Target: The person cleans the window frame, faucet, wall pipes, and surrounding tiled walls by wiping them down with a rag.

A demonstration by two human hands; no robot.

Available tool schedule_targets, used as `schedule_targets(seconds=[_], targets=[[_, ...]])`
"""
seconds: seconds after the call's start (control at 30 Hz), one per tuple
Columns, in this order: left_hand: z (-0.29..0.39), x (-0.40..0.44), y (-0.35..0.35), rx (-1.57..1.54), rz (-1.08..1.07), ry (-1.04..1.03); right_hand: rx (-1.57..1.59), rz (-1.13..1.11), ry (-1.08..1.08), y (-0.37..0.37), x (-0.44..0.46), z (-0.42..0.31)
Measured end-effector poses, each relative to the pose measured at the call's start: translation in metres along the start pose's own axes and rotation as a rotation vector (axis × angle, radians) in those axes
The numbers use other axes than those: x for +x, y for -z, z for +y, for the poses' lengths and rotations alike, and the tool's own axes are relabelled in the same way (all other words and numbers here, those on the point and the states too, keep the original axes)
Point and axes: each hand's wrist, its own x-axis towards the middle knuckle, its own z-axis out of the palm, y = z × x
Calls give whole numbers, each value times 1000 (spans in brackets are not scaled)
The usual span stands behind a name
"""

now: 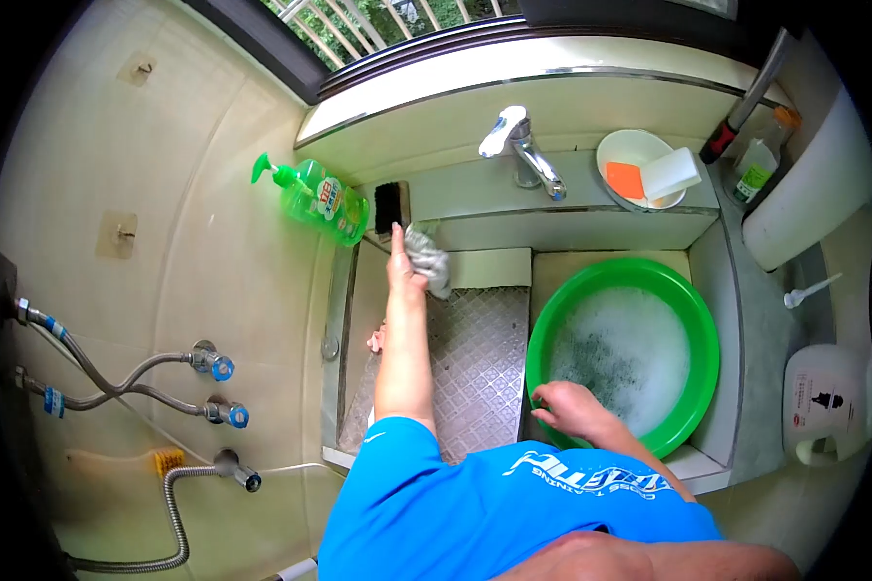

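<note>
My left hand [404,266] reaches forward over the washboard side of the sink. It is closed around a bunched grey-and-white cloth [428,261]. Just beyond that cloth lies a brush with black bristles [389,208] on the ledge. The ridged washboard slab [480,358] slopes below the left forearm. On the right, my right hand [576,411] has its fingers curled over the near left rim of a green basin [704,339]. Foamy, greyish water fills the basin. A small fingertip-like patch [376,339] shows left of my forearm; whose it is I cannot tell.
A green soap pump bottle [327,200] stands at the back left. Behind the sink are a faucet [525,155] and a white bowl [618,145] holding an orange sponge and a white block. A white jug [824,402] stands right; hoses [116,387] run along the left wall.
</note>
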Motion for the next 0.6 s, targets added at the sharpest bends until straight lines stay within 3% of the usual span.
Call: schedule_targets(seconds=[0.07,0.13,0.2,0.27,0.33,0.4,0.47,0.53,0.6], targets=[[-20,3,-7,-63,-212,132,-1,-1,12,-1,0,1],[-42,9,-38,-90,-266,61,19,17,14,-2,-1,1],[-54,18,-85,54,-284,-248,15,-3,20,-2,0,1],[-62,27,-134,287,-138,-598,8,-13,27,-2,0,2],[-77,80,-145,688,-321,-627,48,18,33,-4,0,2],[-98,107,-145,1247,-271,-793,40,3,8,2,0,-1],[-107,122,-139,1115,-319,-877,29,-18,-16,5,-1,-5],[-95,95,-141,1384,-357,-1023,35,-4,-14,4,-1,-5],[-92,61,-147,1398,-337,-972,31,22,2,0,0,-3]])
